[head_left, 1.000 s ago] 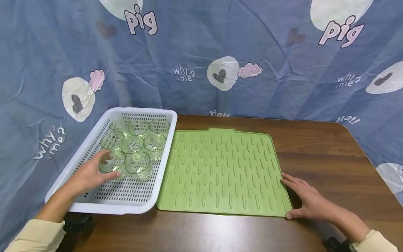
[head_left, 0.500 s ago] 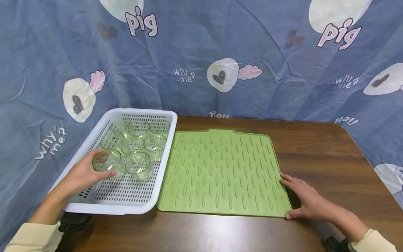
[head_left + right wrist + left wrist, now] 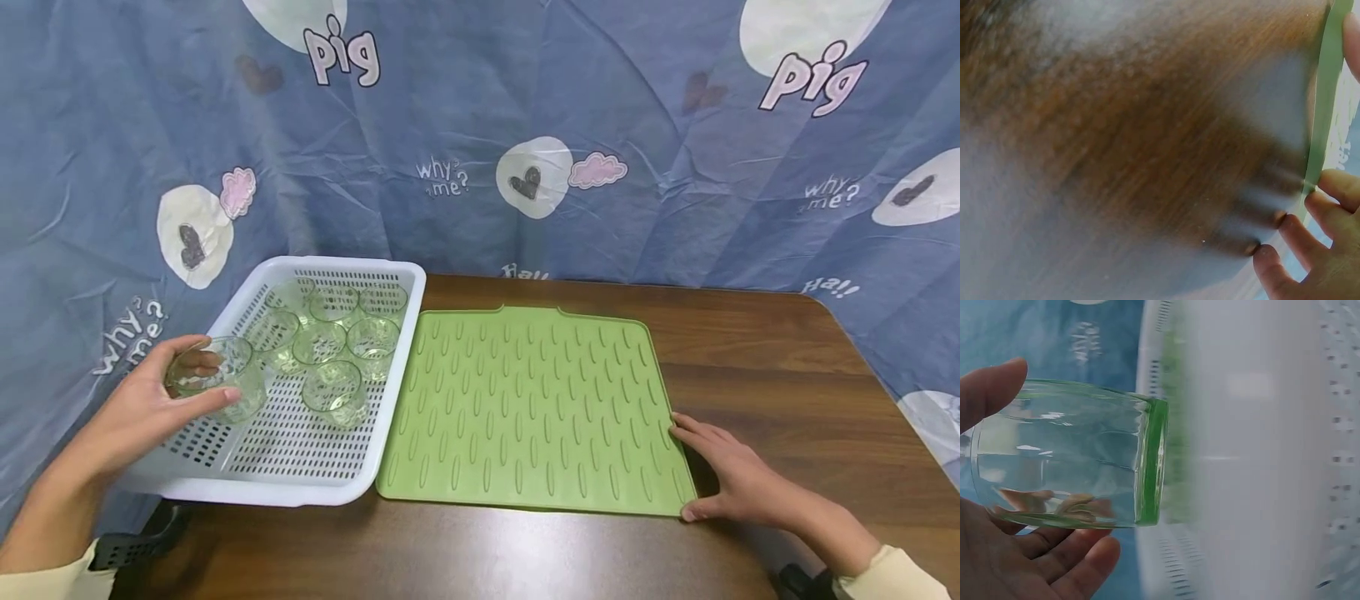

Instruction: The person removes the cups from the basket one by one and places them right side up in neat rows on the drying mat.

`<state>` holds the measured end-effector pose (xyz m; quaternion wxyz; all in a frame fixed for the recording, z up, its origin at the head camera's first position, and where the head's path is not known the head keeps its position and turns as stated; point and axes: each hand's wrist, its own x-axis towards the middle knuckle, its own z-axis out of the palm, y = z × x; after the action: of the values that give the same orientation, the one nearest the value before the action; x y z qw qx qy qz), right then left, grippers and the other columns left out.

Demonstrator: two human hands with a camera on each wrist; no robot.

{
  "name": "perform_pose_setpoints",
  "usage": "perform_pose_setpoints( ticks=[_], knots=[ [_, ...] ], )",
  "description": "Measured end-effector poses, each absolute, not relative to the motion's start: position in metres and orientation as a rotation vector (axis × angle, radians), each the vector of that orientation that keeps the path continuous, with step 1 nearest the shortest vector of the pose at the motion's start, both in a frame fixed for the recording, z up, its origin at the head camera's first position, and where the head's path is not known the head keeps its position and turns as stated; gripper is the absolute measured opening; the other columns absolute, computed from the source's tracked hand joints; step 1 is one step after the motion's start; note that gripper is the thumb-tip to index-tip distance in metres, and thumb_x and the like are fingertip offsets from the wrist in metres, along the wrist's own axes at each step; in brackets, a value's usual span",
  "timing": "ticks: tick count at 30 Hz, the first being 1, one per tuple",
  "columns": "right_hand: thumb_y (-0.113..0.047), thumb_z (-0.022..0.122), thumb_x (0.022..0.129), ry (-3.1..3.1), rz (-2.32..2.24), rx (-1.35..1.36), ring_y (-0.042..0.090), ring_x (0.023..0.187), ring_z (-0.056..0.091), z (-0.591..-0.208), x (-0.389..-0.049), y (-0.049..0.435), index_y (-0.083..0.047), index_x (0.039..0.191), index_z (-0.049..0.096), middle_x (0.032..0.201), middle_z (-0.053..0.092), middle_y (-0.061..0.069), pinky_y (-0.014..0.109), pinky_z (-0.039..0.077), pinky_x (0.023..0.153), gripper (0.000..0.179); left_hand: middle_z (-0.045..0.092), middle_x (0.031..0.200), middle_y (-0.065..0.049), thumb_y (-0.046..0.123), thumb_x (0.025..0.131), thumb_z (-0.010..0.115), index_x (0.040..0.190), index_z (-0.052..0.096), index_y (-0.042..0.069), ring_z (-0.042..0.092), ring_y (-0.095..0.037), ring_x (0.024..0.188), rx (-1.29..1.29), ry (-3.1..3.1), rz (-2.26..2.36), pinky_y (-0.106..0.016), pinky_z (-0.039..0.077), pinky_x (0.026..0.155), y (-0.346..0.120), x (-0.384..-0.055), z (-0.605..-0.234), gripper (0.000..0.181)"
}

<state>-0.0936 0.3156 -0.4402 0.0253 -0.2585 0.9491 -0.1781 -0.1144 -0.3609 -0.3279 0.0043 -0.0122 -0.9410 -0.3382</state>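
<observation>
My left hand [image 3: 153, 404] grips a clear, green-tinted drinking glass [image 3: 247, 402] between thumb and fingers, raised over the left side of the white basket [image 3: 406, 358]. In the left wrist view the glass [image 3: 1085, 444] shows a thick green base, its thumb and fingers on opposite sides. Several matching glasses [image 3: 333, 396] stand inside the basket. My right hand [image 3: 731, 475] rests at the right edge of a light green ridged mat [image 3: 525, 408], thumb near its front corner. In the right wrist view, the fingertips [image 3: 1266, 253] lie by the mat's edge.
The brown wooden table [image 3: 757, 367] shows to the right of the mat and along the front. A blue printed cloth [image 3: 637, 100] hangs behind the table. The mat lies close against the basket's right side.
My left hand has lifted the front-left glass from among the others and carried it left, toward the basket's left rim. The right hand has stayed at the mat's edge.
</observation>
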Motion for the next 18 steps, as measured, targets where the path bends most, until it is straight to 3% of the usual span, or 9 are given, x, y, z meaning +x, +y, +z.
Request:
perform_pose_setpoints(
  ticks=[3, 5, 13, 18],
  knots=[
    [-0.055, 0.088, 0.059, 2.931, -0.544, -0.793, 0.045, 0.130, 0.044, -0.439, -0.095, 0.316, 0.003, 0.140, 0.049, 0.150, 0.043, 0.025, 0.065, 0.045, 0.093, 0.107, 0.053, 0.115, 0.017, 0.019, 0.090, 0.072, 0.148, 0.028, 0.002, 0.046, 0.023, 0.092, -0.091, -2.856, -1.126, -0.005, 0.045, 0.068, -0.361, -0.112, -0.319, 0.075],
    [-0.055, 0.088, 0.060, 2.926, -0.547, -0.792, 0.045, 0.131, 0.043, -0.438, -0.096, 0.315, 0.004, 0.140, 0.049, 0.151, 0.042, 0.025, 0.065, 0.045, 0.094, 0.107, 0.049, 0.110, 0.026, 0.013, 0.089, 0.073, 0.146, 0.031, 0.006, 0.050, 0.022, 0.093, -0.126, -2.801, -1.162, -0.002, 0.045, 0.070, -0.359, -0.111, -0.312, 0.070],
    [-0.055, 0.088, 0.059, 2.942, -0.547, -0.827, 0.044, 0.129, 0.044, -0.439, -0.093, 0.316, 0.005, 0.140, 0.049, 0.149, 0.044, 0.025, 0.065, 0.046, 0.092, 0.107, 0.047, 0.127, 0.022, 0.014, 0.087, 0.076, 0.148, 0.034, 0.012, 0.048, 0.022, 0.101, -0.211, -2.814, -1.160, 0.001, 0.044, 0.076, -0.334, -0.121, -0.284, 0.074],
    [-0.056, 0.087, 0.061, 2.920, -0.543, -0.817, 0.044, 0.130, 0.043, -0.436, -0.093, 0.315, 0.005, 0.141, 0.048, 0.151, 0.042, 0.024, 0.065, 0.045, 0.093, 0.107, 0.051, 0.130, 0.021, 0.014, 0.083, 0.080, 0.146, 0.040, 0.018, 0.051, 0.018, 0.104, -0.261, -2.802, -1.132, 0.002, 0.042, 0.080, -0.307, -0.134, -0.262, 0.075]
  ],
)
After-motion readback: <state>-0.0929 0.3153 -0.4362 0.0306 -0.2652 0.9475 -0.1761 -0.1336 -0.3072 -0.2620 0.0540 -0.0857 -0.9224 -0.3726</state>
